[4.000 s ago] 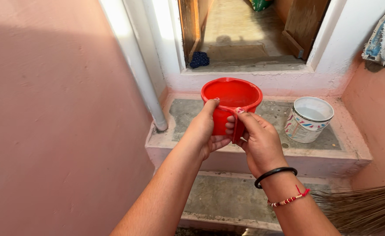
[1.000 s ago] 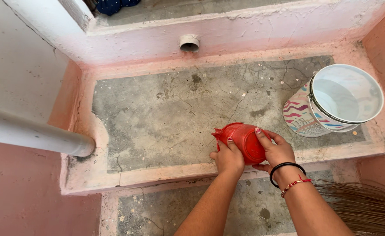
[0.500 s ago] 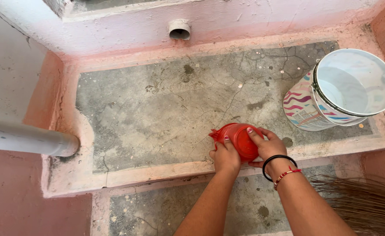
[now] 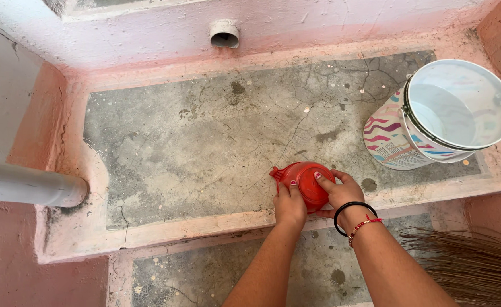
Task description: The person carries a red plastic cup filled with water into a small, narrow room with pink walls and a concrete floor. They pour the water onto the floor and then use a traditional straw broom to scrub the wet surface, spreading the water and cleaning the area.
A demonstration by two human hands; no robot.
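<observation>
bright, even daylight; sharp picture

soft daylight falls from above and far, so the far wall (image 4: 330,25) looks washed out, nearly white-pink. the step (image 4: 205,142) is evenly lit, its cracks and specks crisp. only faint, soft shadows show: a dark patch under the pipe (image 4: 28,185) at left, and a thin one beside the bucket (image 4: 432,119), whose white inside glares a little. straight edges bow slightly toward the corners. the broom (image 4: 472,261) at near right is a bit soft.

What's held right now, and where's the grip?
A red plastic mug, tipped over on the concrete step; left hand and right hand clasp its rounded body.
</observation>
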